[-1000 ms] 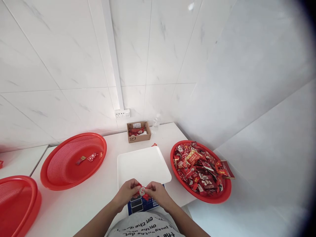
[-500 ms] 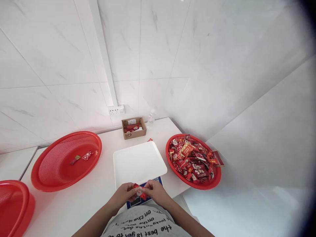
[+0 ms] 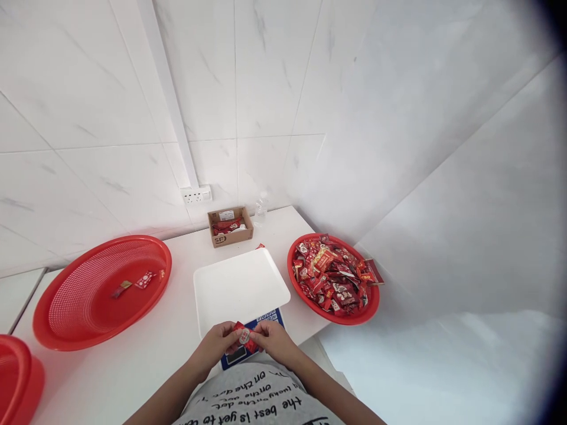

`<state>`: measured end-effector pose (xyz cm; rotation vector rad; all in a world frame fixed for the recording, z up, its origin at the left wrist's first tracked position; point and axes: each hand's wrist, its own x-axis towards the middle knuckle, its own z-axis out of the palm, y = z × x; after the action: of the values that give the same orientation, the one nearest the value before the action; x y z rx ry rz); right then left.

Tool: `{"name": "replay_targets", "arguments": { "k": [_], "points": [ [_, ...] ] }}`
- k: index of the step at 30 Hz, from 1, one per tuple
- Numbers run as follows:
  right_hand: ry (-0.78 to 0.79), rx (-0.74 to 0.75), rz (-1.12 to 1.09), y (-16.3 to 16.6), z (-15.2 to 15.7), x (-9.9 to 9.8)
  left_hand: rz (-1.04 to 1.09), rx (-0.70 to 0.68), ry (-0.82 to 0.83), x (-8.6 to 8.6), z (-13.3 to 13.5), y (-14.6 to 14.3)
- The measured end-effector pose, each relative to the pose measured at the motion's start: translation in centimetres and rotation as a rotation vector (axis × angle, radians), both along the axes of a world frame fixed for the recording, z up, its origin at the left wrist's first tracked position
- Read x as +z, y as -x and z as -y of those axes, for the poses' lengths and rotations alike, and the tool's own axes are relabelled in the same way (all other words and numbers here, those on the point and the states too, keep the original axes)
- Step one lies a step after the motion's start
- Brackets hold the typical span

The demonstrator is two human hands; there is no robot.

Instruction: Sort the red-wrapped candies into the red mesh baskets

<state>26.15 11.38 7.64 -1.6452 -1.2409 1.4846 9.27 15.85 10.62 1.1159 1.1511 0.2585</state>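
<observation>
Between my two hands is a small red wrapped candy (image 3: 245,337) with a pale round label. My left hand (image 3: 218,345) pinches its left end, and my right hand (image 3: 273,341) pinches the right end. Both are held just above the blue keypad panel of a weighing scale (image 3: 271,317), partly covering it. The scale's white tray (image 3: 239,286) lies beyond my hands with nothing on it. To the right, a red basket (image 3: 290,277) is heaped with red-wrapped snack packets (image 3: 341,271).
On the left stands a larger red basket (image 3: 57,319) holding a few small packets (image 3: 144,280). Another red basket (image 3: 31,378) is cut off at the left edge. A cardboard box (image 3: 233,238) of red packets and a clear bottle (image 3: 261,208) stand by the wall.
The view has turned slightly, so things sit further left in the picture. Both hands still hold the candy, its label now facing up more fully.
</observation>
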Motion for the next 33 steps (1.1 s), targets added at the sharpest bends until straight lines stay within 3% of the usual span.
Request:
{"name": "replay_targets", "arguments": {
  "k": [11, 23, 30, 33],
  "points": [
    [-0.005, -0.021, 0.001, -0.3, 0.4, 0.5, 0.013, -0.02, 0.012, 0.4, 0.3, -0.4],
    [-0.019, -0.036, 0.006, -0.4, 0.1, 1.0, 0.03, -0.019, 0.012, -0.6, -0.2, -0.4],
    [-0.044, -0.071, -0.06, 0.1, -0.3, 1.2, 0.243, 0.131, 0.251, -0.1, 0.2, -0.7],
    [-0.031, -0.058, -0.117, 0.2, -0.4, 1.3, 0.321, 0.263, 0.264, 0.5, -1.1, -0.1]
  ]
}}
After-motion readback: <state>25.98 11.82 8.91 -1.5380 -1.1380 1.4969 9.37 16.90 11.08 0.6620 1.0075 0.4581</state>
